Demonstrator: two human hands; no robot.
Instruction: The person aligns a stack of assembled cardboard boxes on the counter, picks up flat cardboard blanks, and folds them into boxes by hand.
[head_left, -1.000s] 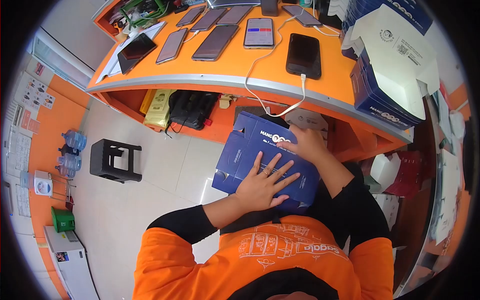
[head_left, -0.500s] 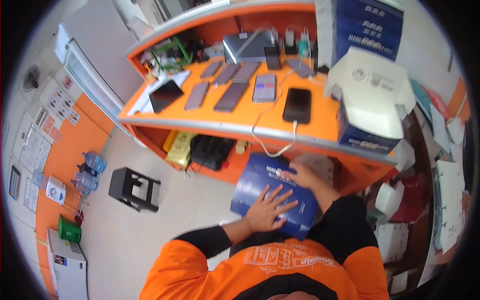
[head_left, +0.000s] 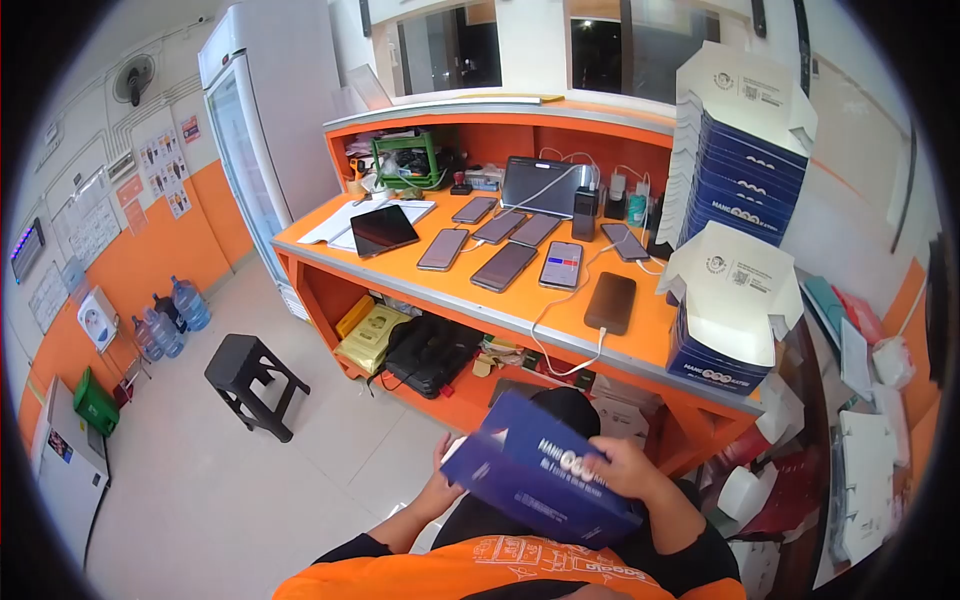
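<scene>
A blue printed cardboard box (head_left: 545,470), partly folded, rests over my lap below the desk. My left hand (head_left: 445,475) grips its left edge, with the fingers partly hidden behind a flap. At the right, my right hand (head_left: 625,467) is closed on the box's upper right edge, beside the white lettering. On the desk's right end stands an open blue box with a white inside (head_left: 735,310), and behind it rises a tall stack of similar boxes (head_left: 745,185).
Several phones, among them a black one (head_left: 610,303) on a white cable, lie on the orange desk (head_left: 400,280) with a tablet (head_left: 384,231) and a laptop (head_left: 545,187). A black stool (head_left: 250,375) stands at left. Below the desk is a black bag (head_left: 432,352).
My left hand has moved off the box's face to its left edge. The box has turned and its left side is raised. The view has tilted up, showing more of the room.
</scene>
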